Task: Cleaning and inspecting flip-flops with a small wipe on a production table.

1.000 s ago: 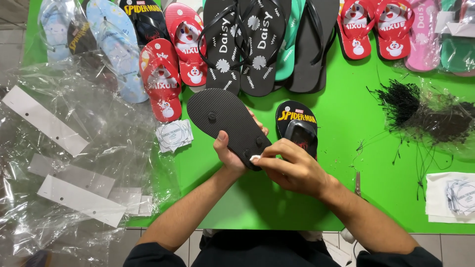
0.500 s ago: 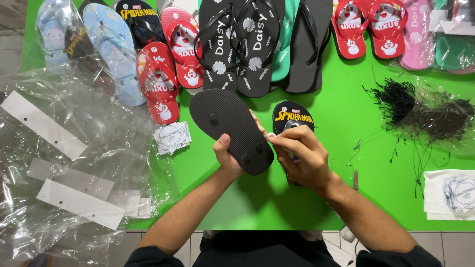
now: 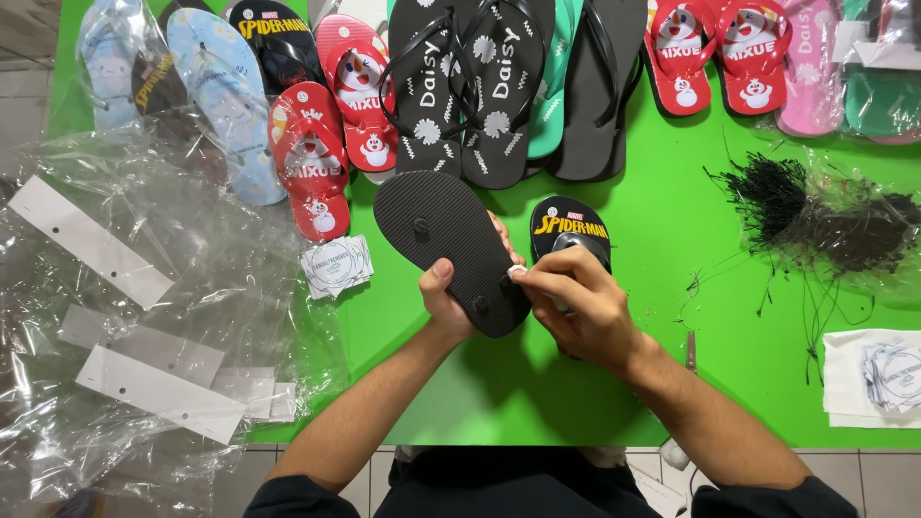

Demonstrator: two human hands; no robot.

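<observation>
Clear plastic bags (image 3: pixel 144 288) lie left | your left hand (image 3: pixel 451 307) grips the upturned black sandal (image 3: pixel 451 245) over the green table (image 3: pixel 672 288) | right hand (image 3: pixel 580 302) pinches its edge, covering another sandal (image 3: pixel 571 228) | black strings (image 3: pixel 815 206) right.

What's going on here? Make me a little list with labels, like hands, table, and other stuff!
left hand: holds a black flip-flop sole-up, thumb on the sole
right hand: fingertips pinch at the flip-flop's edge
table: bright green
under right hand: second black flip-flop, yellow print
far edge: row of flip-flops, red, black, blue, pink
left side: clear plastic bags
right side: black strings
</observation>
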